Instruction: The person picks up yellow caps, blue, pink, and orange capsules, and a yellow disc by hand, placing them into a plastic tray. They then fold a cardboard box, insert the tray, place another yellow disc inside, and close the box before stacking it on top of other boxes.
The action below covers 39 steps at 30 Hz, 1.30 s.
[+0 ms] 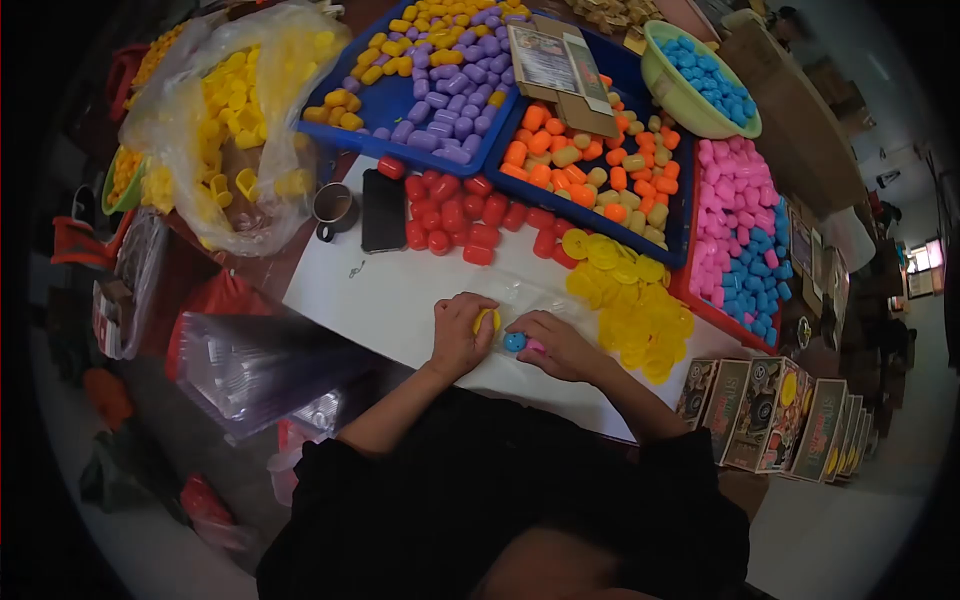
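At the near part of the white table top (340, 285), my left hand (462, 332) is closed, with a yellow piece (487, 319) showing at its fingertips. Just to its right, my right hand (556, 346) curls round a blue capsule (515, 341) and a pink capsule (536, 346). The fingers hide part of both capsules. A clear plastic bag (545, 296) lies flat beyond and under the hands. Red capsules (452, 214) are heaped beyond it. Thin yellow discs (640, 320) are piled to the right of my right hand.
Blue trays (480, 165) hold purple, yellow, orange and tan capsules; a red tray (690, 292) holds pink and blue ones. A green bowl (655, 45), phone (384, 212), mug (334, 205) and bag of yellow parts (235, 110) stand around. Printed boxes (765, 415) line the right; plastic sleeves (250, 370) the left.
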Available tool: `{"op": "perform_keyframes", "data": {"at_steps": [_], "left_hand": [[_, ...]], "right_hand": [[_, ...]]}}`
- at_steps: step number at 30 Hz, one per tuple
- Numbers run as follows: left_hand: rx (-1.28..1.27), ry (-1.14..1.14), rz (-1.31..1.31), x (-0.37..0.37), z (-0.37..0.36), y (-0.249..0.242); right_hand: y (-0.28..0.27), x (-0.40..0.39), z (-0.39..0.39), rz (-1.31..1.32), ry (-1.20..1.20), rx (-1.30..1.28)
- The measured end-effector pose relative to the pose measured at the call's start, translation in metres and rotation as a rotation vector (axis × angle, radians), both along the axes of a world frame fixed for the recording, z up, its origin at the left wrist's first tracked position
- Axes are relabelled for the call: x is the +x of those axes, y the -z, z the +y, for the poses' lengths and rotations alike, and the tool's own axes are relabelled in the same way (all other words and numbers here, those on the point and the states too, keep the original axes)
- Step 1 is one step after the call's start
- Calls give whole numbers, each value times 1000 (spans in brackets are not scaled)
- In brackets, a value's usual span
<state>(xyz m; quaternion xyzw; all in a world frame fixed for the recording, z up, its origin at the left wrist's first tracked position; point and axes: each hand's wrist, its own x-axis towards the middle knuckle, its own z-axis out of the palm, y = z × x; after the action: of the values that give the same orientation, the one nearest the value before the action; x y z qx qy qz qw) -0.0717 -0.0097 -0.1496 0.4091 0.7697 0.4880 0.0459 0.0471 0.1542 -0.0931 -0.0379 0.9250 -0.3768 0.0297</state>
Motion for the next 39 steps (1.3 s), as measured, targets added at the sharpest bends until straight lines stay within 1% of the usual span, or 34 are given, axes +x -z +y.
{"op": "perform_keyframes", "data": {"at_steps": [2,4,5,7,9,10,12,13,14,15,16,17,18,19,20,21,22,24,25,26,27,29,30,31,32,33,35,37,38,39], "left_hand": [[13,8,5,3,7,1],[-5,-24,13,1,-4,0],[-6,-13,25,0,-3,-3],[-13,24,21,1,2,-4],[18,19,31,0,1,-4],[-12,13,35,-2,1,-4],[-50,41,5,1,0,-10],[-28,59,11,-2,1,-13],[-32,64,-1,-1,0,-15],[8,93,-88,-2,-1,-17],[48,119,-170,-5,-1,-21],[47,115,-165,-10,1,-26],[120,95,-137,-17,2,-33],[192,74,-104,-28,5,-42],[196,47,-30,-46,5,-52],[205,-3,105,-71,8,-64],[214,-51,240,-99,13,-75],[207,-195,319,-161,24,-87],[168,-256,320,-194,29,-88],[129,-316,320,-229,34,-89],[136,-309,332,-268,41,-82],[-146,-411,544,-340,52,-53],[-135,-403,559,-363,56,-43],[-286,-447,588,-384,61,-35],[-438,-492,614,-403,66,-29],[-578,-472,551,-415,67,-33],[-665,-450,408,-424,71,-40],[-802,-437,358,-436,79,-39],[-789,-415,369,-446,85,-36],[-847,-400,399,-455,89,-32]], "right_hand": [[6,0,7,-23,-28,-55],[19,1,17,-130,33,-156],[16,1,16,-131,30,-167],[4,8,18,-469,136,-427],[3,7,22,-491,129,-418],[6,7,23,-510,112,-400],[9,8,29,-494,96,-625],[14,12,29,-522,113,-645],[18,9,30,-452,91,-704],[18,5,31,-373,63,-756],[14,1,30,-372,59,-755],[5,-2,29,-409,52,-636],[1,-5,26,-441,43,-517],[0,-6,26,-431,34,-519],[-1,-7,27,-430,-27,-379],[-1,-7,28,-423,-85,-239],[-5,-7,26,-406,-93,-239],[-14,1,23,-409,-33,-185],[-3,10,23,-308,-4,-209],[-7,14,19,-295,1,-206],[-14,16,16,-330,42,-244],[-19,19,12,-400,115,-322],[-21,20,10,-383,125,-320],[-24,22,10,-327,141,-250],[-27,23,11,-273,158,-178],[-29,26,15,-260,174,-173],[-33,35,28,-166,319,-265],[-44,41,39,-146,393,-263],[-48,41,43,-138,440,-261],[-49,38,47,-133,461,-256]]}}
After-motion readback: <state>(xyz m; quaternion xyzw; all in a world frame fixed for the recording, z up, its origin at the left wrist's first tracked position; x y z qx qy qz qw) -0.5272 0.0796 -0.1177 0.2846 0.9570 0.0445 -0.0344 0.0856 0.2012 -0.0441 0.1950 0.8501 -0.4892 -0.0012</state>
